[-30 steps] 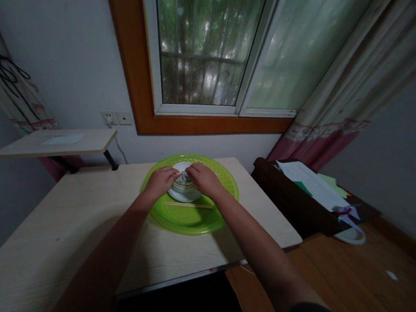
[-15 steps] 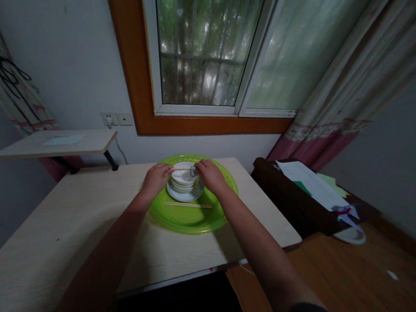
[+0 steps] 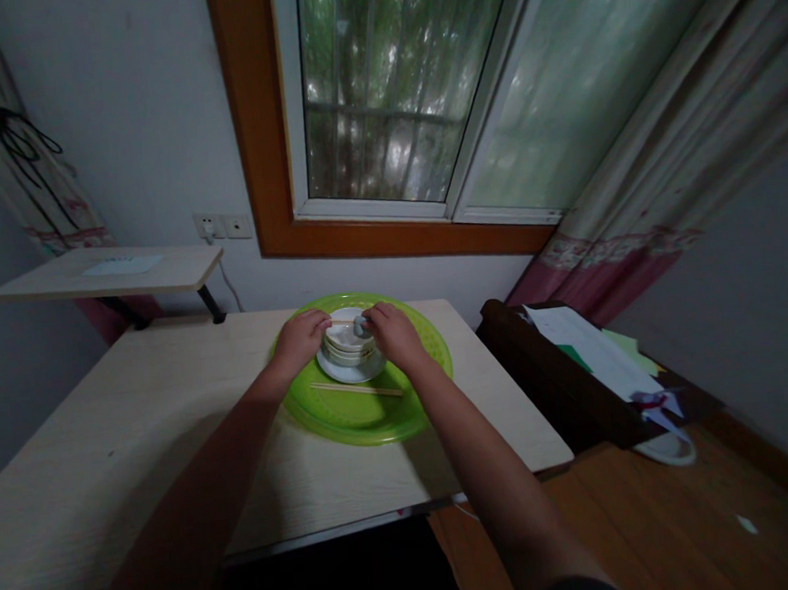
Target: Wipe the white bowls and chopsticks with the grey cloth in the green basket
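Over a stack of white bowls [image 3: 349, 353], both hands meet at a thin pale chopstick [image 3: 342, 322]. My left hand [image 3: 302, 339] is closed on its left end. Pinched in my right hand [image 3: 393, 331] is a small pale grey wad [image 3: 359, 326], perhaps cloth, at the chopstick's other end; its exact kind is too small to tell. The bowls rest on a white plate [image 3: 332, 370], inside a round green tray [image 3: 370, 431]. Nearer me on the tray lie chopsticks [image 3: 357, 389], side by side.
The tray stands on a light wooden table [image 3: 172, 421]. A raised shelf [image 3: 112, 272] with a paper on it is at the left back. Beyond the table's right edge, a dark brown piece of furniture [image 3: 550, 364] holds papers. A window [image 3: 385, 105] is behind.
My right hand and the grey wad have shifted slightly left along the chopstick, closer to my left hand. The bowls and the chopsticks lying on the tray stay put.
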Action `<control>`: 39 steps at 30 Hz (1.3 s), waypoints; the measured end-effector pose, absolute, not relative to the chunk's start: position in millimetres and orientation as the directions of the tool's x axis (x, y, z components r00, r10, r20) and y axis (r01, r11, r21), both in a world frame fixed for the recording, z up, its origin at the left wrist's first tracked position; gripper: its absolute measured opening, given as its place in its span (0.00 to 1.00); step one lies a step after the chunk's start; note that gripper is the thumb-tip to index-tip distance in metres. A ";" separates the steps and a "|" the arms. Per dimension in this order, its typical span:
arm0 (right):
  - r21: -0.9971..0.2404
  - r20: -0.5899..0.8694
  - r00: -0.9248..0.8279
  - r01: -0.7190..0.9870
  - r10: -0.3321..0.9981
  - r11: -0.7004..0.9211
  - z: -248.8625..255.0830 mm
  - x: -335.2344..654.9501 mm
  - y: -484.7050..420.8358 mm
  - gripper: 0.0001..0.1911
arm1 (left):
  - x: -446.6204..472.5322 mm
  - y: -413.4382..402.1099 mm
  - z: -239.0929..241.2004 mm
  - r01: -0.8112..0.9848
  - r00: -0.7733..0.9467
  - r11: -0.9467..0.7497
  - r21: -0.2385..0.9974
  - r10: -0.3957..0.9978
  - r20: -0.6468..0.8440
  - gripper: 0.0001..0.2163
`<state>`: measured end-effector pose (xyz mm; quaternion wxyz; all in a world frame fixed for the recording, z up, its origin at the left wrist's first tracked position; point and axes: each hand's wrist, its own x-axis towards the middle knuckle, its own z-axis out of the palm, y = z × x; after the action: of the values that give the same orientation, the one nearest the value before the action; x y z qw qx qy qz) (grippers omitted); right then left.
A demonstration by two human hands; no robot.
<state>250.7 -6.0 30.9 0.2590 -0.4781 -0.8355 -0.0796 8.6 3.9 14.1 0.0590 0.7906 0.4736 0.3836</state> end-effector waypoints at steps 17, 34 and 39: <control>-0.139 0.478 -0.424 0.828 0.769 0.543 30.2 258.1 -6.8 0.10 | 8.1 7.4 10.9 0.702 0.304 -0.574 0.422 0.777 0.551 0.11; -0.211 0.547 -0.224 0.895 0.806 0.392 30.8 270.1 -2.8 0.13 | -0.2 9.1 11.3 0.786 0.117 -0.435 0.438 0.802 0.586 0.12; -0.206 0.548 -0.236 0.892 0.802 0.403 30.2 270.4 -3.0 0.12 | -3.0 10.4 10.5 0.783 0.129 -0.441 0.439 0.805 0.579 0.12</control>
<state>270.4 -3.0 30.2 0.2987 -0.5411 -0.7825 -0.0747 -3.0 10.4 10.5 0.0142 0.7510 0.5286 0.3953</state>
